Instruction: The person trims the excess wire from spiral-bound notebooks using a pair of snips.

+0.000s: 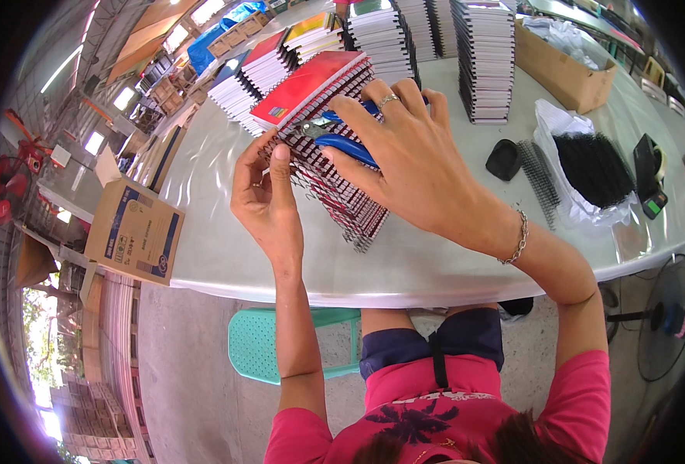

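A slanted stack of red-covered spiral notebooks (315,81) lies on the pale table (226,255), wire bindings facing me. My left hand (263,199) pinches the wire spine at the stack's left side, thumb pointing up. My right hand (408,158) rests on top of the stack and grips blue-handled pliers (342,143), whose metal jaws point left at the wire binding. A ring is on one right finger and a chain bracelet is on that wrist.
More notebook stacks (485,54) stand at the back. A cardboard box (567,73) sits at the right rear, a white bag of black wire combs (594,166) and a tape dispenser (650,185) at right. A box (135,230) sits at left, a green stool (261,344) below.
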`<state>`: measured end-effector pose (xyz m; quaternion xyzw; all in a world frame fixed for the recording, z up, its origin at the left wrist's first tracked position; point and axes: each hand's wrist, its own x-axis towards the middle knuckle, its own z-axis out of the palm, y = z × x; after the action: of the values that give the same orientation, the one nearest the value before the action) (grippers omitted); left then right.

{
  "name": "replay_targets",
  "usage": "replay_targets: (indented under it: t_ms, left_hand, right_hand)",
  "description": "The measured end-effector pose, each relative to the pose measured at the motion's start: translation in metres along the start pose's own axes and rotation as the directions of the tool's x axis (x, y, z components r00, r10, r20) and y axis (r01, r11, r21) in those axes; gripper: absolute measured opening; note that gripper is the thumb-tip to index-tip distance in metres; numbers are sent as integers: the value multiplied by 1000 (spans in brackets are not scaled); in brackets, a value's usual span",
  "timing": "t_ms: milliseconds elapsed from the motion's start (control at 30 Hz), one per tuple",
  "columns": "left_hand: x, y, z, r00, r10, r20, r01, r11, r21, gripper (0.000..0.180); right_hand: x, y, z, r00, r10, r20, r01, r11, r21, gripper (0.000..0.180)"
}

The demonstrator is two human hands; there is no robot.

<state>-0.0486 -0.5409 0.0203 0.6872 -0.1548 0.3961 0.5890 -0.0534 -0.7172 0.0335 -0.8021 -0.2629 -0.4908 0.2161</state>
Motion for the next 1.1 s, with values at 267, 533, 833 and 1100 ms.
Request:
replay_targets:
  t_ms: [267,533,833,1100]
  left_hand:
    - [0,1,-1,1000,6,8,-6,1000,18,26]
    - [0,0,0,1000,17,11,-17,1000,-4,25]
    - [-1,0,1,1000,22,12,-22,1000,-19,25]
    - [0,-9,2,987,-154,47,161,945,-284,35]
  right_hand:
    - [7,-8,-10,997,4,77,0,999,-50,41]
    - [16,-2,-6,995,-86,52,89,994,-60,38]
    - [20,12,-7,975,-137,173,144,989,-28,34]
    - [5,6,-13,989,-72,126,76,997,-22,36]
